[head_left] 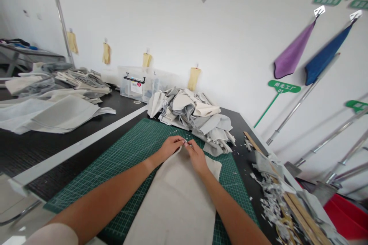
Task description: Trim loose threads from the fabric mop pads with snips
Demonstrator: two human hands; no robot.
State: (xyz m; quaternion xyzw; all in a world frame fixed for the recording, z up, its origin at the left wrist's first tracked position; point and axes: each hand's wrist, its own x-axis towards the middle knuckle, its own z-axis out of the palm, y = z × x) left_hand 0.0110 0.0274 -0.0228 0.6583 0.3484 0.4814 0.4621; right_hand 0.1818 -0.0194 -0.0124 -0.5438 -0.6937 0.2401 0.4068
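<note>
A beige fabric piece [172,203] lies flat on a green gridded cutting mat [138,149], its far end rising to a fold between my hands. My left hand [170,147] and my right hand [197,157] meet at that top edge, with fingertips pinching the cloth. Small white scraps are scattered on the mat around my fingers. Just beyond my hands, a heap of crumpled grey and cream fabric [192,116] touches the mat's far edge.
Folded and loose pale fabric [57,115] lies on the black table to the left. A transparent plastic box [136,84] stands by the wall. To the right, fabric scraps [273,206] and wooden strips [299,214] lie near a red bin [345,214].
</note>
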